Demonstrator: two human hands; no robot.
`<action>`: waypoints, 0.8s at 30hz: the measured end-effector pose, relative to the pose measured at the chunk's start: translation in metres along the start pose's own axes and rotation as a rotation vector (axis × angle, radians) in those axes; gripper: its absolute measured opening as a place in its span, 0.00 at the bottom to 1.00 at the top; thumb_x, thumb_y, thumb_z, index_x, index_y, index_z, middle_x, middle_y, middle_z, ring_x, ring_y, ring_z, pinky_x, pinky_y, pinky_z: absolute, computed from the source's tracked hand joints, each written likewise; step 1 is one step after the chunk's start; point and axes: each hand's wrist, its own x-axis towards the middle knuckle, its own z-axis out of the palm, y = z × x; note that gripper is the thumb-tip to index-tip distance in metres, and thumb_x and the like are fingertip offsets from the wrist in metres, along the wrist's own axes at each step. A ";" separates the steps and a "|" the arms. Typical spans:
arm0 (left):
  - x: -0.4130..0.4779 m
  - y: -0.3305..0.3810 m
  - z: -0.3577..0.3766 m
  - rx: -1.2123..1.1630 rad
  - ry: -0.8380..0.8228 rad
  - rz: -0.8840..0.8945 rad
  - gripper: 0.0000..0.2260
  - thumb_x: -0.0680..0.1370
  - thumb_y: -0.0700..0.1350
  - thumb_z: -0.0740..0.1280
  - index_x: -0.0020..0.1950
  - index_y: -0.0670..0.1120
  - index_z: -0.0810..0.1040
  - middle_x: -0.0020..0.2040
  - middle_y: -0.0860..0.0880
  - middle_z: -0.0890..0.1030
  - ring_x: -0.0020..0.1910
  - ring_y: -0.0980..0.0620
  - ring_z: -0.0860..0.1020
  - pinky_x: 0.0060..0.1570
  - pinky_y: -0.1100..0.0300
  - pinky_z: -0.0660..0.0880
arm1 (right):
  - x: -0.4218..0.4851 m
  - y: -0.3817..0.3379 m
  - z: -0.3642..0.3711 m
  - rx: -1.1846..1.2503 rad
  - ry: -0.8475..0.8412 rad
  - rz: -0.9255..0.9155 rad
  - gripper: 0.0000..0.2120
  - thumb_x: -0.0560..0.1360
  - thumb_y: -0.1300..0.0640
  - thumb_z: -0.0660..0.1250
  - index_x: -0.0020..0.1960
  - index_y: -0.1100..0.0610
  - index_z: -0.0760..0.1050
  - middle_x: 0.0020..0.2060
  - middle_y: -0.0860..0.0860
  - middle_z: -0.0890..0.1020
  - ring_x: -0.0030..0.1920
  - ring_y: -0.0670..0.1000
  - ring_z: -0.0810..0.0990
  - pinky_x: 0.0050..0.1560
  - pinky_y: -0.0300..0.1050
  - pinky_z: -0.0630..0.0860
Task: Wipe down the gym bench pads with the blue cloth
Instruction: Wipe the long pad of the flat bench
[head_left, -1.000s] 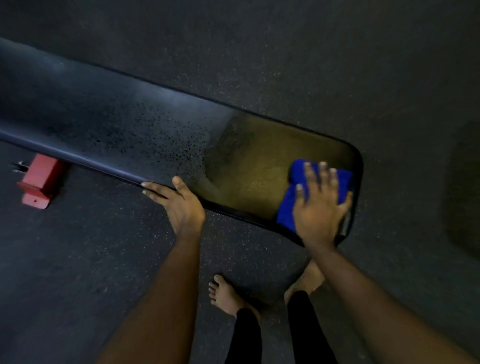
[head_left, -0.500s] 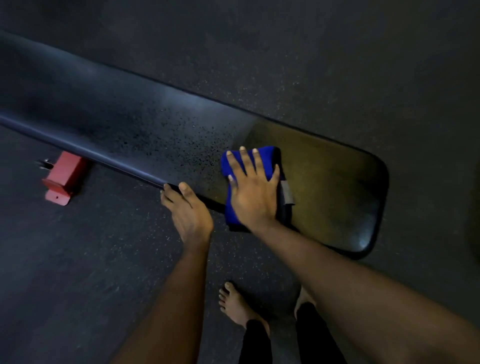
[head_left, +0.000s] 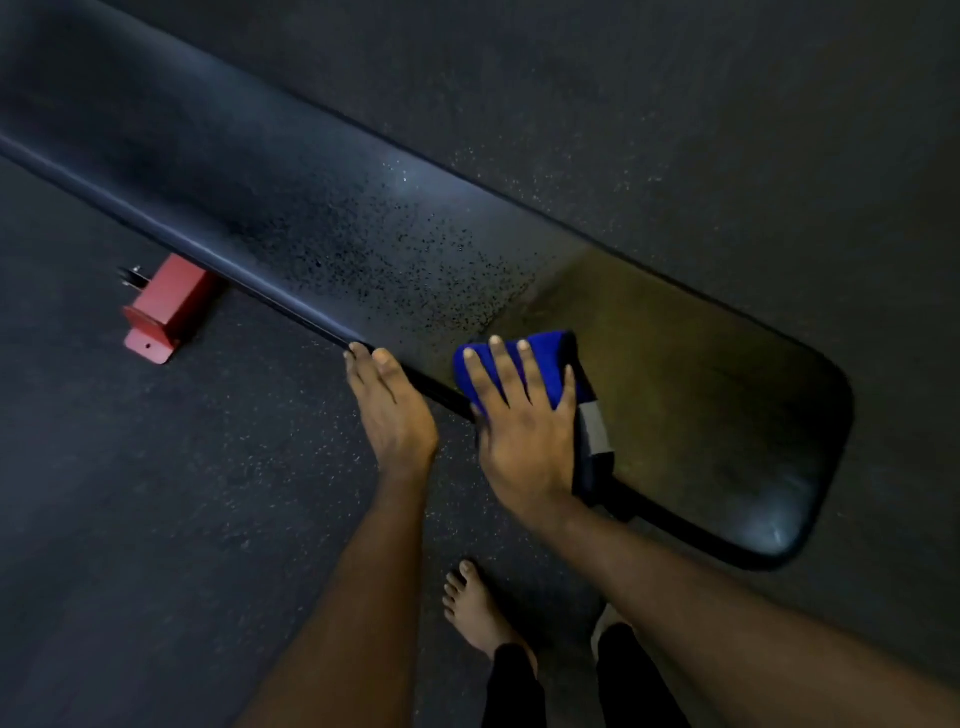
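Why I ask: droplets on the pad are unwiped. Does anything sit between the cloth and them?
Nothing visible does. The cloth lies under the right hand on the pad, and the droplets start just beyond it. The left hand rests on the pad's near edge, beside that path, not across it.

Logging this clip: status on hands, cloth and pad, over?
Right hand flat on cloth, pressing it to pad, near edge. Left hand open, resting on pad edge. Specks on pad beside cloth; nothing blocking.
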 end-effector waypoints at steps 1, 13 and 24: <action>0.003 -0.004 -0.002 -0.004 0.007 0.004 0.28 0.84 0.59 0.43 0.81 0.47 0.53 0.80 0.45 0.53 0.79 0.48 0.53 0.71 0.60 0.47 | 0.007 -0.002 0.001 0.006 -0.008 -0.013 0.28 0.82 0.48 0.56 0.80 0.46 0.52 0.80 0.49 0.56 0.79 0.56 0.52 0.73 0.68 0.51; -0.003 0.006 0.009 0.038 0.069 0.031 0.27 0.85 0.56 0.46 0.80 0.43 0.51 0.81 0.44 0.52 0.77 0.46 0.58 0.66 0.62 0.56 | 0.010 0.051 -0.015 0.008 0.007 -0.030 0.26 0.82 0.46 0.54 0.79 0.43 0.53 0.80 0.49 0.54 0.80 0.54 0.51 0.72 0.69 0.53; -0.012 0.017 0.019 0.099 -0.028 -0.012 0.32 0.83 0.60 0.45 0.80 0.44 0.39 0.81 0.43 0.41 0.78 0.41 0.55 0.68 0.47 0.64 | -0.024 0.197 -0.034 0.137 0.242 0.888 0.25 0.82 0.45 0.53 0.78 0.44 0.58 0.79 0.51 0.59 0.79 0.53 0.54 0.70 0.73 0.54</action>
